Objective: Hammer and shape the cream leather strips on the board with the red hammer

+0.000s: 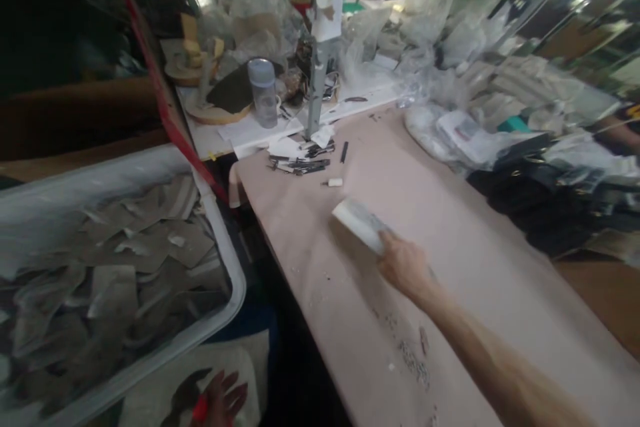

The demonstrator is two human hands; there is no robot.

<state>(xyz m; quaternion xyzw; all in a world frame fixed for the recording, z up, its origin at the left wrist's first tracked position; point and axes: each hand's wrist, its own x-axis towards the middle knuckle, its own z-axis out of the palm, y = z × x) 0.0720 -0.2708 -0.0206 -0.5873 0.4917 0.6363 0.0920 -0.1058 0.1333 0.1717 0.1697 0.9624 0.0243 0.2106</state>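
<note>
My right hand (403, 263) reaches over the pink-covered table (450, 233), its fingers closed on one end of a flat whitish panel (360, 223), blurred by motion and tilted above the cloth. Low in the view, my left hand (227, 400) is beside the table, over a pale surface, its fingers apart. Something red (200, 407) shows at its thumb side, too blurred to identify. Small chain-like bits (415, 363) lie on the cloth below my right forearm. Further up are a small white cylinder (335, 182) and a pile of thin dark strips (300, 165).
A large white bin (233, 267) of grey scraps stands at left, beside a red edge (165, 103). A metal post (316, 93) and a lidded clear bottle (263, 93) stand at the back. Plastic bags (465, 127) and black items (530, 193) line the right side.
</note>
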